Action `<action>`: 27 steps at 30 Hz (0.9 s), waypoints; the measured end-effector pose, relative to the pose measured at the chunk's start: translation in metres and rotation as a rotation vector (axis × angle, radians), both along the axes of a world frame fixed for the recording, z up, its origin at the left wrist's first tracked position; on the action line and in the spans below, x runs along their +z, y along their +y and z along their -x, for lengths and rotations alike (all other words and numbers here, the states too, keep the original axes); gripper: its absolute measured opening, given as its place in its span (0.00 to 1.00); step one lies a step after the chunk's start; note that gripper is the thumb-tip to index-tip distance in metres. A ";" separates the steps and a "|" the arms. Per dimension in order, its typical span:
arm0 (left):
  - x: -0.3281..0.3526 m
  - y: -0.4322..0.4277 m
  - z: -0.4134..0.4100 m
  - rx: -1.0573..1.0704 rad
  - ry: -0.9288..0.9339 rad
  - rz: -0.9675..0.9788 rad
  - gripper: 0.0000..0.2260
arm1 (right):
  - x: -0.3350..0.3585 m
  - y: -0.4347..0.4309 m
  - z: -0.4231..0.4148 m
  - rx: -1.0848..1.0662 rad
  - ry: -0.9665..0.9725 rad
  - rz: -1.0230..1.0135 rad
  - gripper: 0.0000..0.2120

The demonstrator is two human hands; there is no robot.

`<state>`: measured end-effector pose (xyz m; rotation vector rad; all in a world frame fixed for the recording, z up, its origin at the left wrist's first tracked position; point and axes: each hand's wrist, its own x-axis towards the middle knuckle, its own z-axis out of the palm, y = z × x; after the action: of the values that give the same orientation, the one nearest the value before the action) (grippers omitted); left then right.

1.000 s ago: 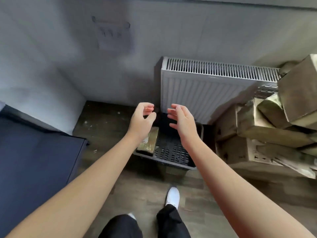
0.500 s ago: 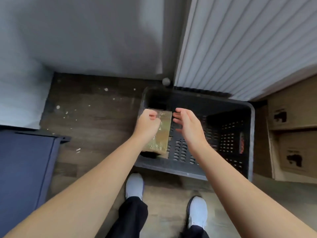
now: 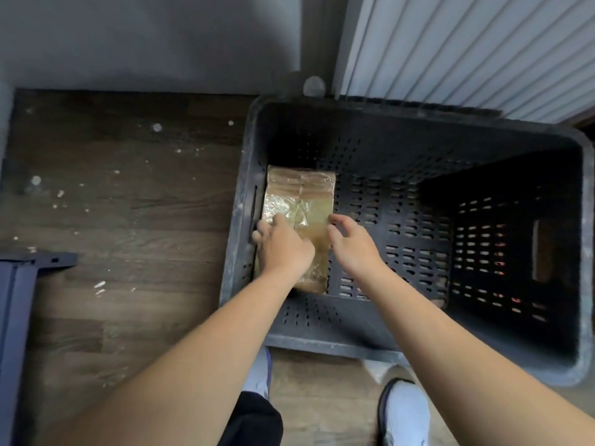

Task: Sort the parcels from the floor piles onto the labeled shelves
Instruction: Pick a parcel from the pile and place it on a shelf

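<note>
Parcel (image 3: 301, 194) lies in the crate (image 3: 322, 344) against its left wall; our left hand (image 3: 283, 244) curls fingers over its edge, our right hand (image 3: 352, 244), fingers bent, perhaps touches it.

parcel (image 3: 299, 194) partly under left hand (image 3: 283, 247), radiator (image 3: 467, 43) cropped

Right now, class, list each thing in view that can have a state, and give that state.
parcel: lying flat in the crate, against its left wall.
crate: upright on the floor, open-topped.
left hand: fingers curled over the parcel's left edge.
right hand: fingers curled at the parcel's right edge; grip unclear.
</note>
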<state>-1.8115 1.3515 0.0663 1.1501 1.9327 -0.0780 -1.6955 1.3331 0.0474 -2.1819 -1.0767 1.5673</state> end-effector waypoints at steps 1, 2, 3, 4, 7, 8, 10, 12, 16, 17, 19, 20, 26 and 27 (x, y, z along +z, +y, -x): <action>-0.002 0.000 -0.002 0.041 -0.013 0.001 0.20 | -0.004 0.000 0.000 -0.025 0.016 0.010 0.17; -0.002 0.001 -0.004 0.081 -0.021 0.003 0.20 | -0.008 0.001 0.000 -0.063 0.029 0.011 0.16; -0.003 0.003 -0.005 0.107 -0.019 0.000 0.20 | -0.011 0.002 -0.001 -0.106 0.031 0.009 0.16; -0.004 0.006 -0.005 0.117 -0.013 -0.003 0.21 | -0.014 0.004 -0.002 -0.146 0.018 0.008 0.17; -0.010 0.015 -0.003 0.082 -0.004 0.022 0.20 | -0.021 0.008 -0.015 -0.243 -0.006 0.035 0.23; -0.012 0.018 -0.002 0.042 0.014 0.050 0.18 | -0.023 0.008 -0.019 -0.250 0.005 0.055 0.25; -0.013 0.020 -0.001 0.017 0.011 0.096 0.15 | -0.024 0.008 -0.027 -0.212 -0.001 0.073 0.22; -0.002 0.019 -0.004 0.078 -0.065 0.106 0.12 | -0.012 0.009 -0.032 -0.191 -0.023 0.038 0.18; 0.043 0.012 -0.012 0.163 -0.161 0.074 0.15 | 0.052 0.014 -0.048 -0.152 -0.039 -0.024 0.16; 0.062 0.013 -0.014 0.173 -0.177 0.058 0.18 | 0.072 0.015 -0.052 -0.145 -0.035 -0.037 0.16; 0.108 0.014 -0.013 0.221 -0.254 0.064 0.19 | 0.118 0.019 -0.057 -0.109 -0.035 -0.070 0.16; 0.134 0.016 -0.011 0.267 -0.321 0.084 0.20 | 0.146 0.022 -0.059 -0.071 -0.036 -0.089 0.16; 0.310 0.013 0.010 0.533 -0.626 0.130 0.19 | 0.314 0.030 -0.067 0.144 0.003 -0.190 0.11; 0.339 0.011 0.012 0.587 -0.682 0.111 0.18 | 0.340 0.033 -0.070 0.170 0.007 -0.193 0.11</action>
<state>-1.8236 1.3626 0.4056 0.4095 1.5371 0.4599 -1.6256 1.3661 0.3872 -2.0022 -1.3807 1.4671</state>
